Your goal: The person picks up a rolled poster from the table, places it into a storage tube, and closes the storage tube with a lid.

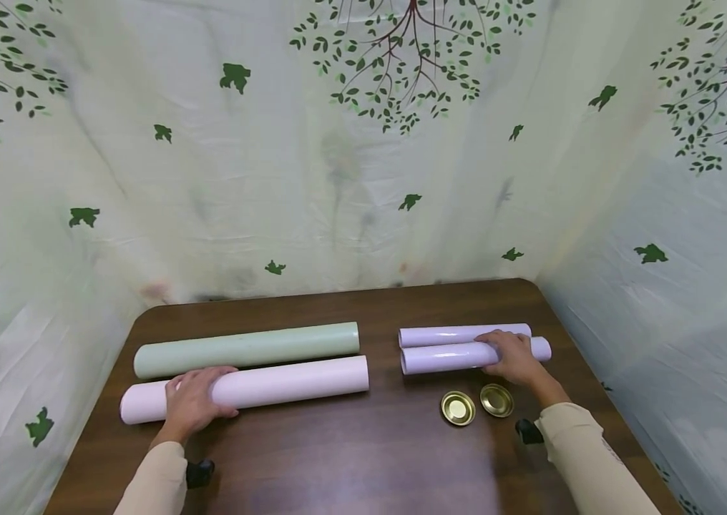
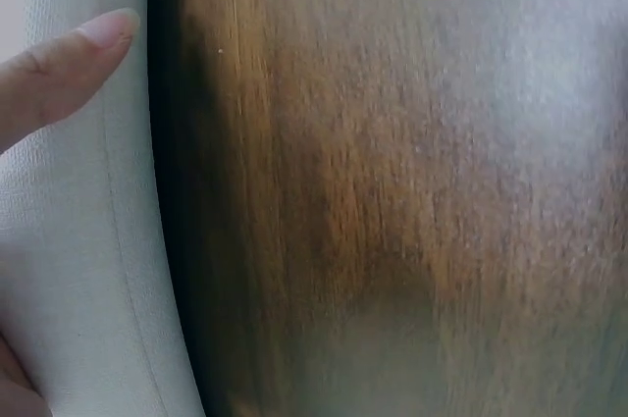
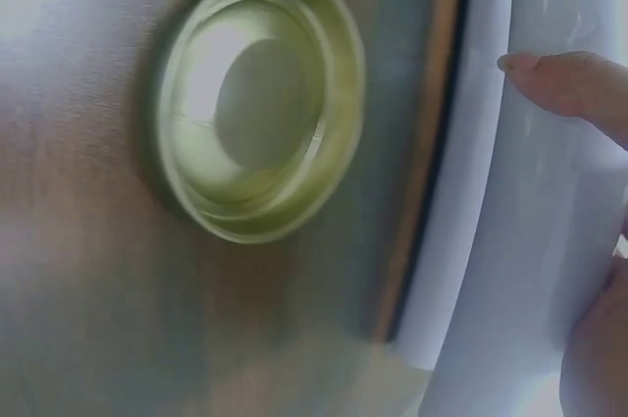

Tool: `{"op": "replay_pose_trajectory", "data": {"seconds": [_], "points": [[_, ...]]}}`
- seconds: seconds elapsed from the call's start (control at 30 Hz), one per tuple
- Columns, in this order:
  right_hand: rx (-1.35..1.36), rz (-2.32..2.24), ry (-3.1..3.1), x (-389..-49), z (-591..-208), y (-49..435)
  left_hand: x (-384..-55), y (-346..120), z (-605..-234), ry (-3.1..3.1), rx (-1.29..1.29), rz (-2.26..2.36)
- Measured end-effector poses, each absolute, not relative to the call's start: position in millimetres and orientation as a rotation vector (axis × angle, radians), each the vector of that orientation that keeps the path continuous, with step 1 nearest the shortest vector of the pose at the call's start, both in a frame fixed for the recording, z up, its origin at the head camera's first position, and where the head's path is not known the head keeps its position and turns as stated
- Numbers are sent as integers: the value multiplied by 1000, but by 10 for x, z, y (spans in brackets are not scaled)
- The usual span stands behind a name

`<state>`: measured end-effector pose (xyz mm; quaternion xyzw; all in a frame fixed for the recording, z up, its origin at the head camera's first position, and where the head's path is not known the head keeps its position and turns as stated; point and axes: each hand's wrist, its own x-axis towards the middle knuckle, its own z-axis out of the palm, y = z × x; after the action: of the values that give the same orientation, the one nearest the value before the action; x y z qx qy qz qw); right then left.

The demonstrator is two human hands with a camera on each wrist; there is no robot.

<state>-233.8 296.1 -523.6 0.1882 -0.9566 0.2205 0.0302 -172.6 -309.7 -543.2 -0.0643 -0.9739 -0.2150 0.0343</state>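
Observation:
A pale pink roll lies across the left of the table, just in front of a pale green roll. My left hand grips the pink roll near its left end, fingers over the top and thumb on the near side. In the left wrist view, the thumb rests against the roll's surface. To the right, two shiny lavender rolls lie side by side. My right hand holds the front lavender roll from above, while the rear lavender roll touches or nearly touches it.
Two gold-coloured round lids, the left lid and the right lid, lie in front of the lavender rolls. The brown wooden table ends close to a leaf-printed curtain at the back and sides.

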Motion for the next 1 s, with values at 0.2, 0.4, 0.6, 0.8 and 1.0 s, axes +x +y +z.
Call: {"op": "replay_pose_trajectory", "data": {"seconds": [0.2, 0.4, 0.6, 0.8, 1.0], "points": [[568, 699, -2932, -2363, -5094, 2987, -1721, -3078, -5444, -2990, -197, -694], [582, 681, -2941, -2389, -4966, 2992, -1724, -3091, -5467, -2995, -208, -687], [562, 677, -2954, -2404, -4851, 2967, -1725, -3131, -5450, -2962, -235, -679], [531, 658, -2958, -2405, -4724, 2966, -1711, -3114, -5417, -2972, -276, -691], [542, 662, -2948, -2425, -4662, 2973, -1706, -3096, -5346, -2955, -309, -657]]}}
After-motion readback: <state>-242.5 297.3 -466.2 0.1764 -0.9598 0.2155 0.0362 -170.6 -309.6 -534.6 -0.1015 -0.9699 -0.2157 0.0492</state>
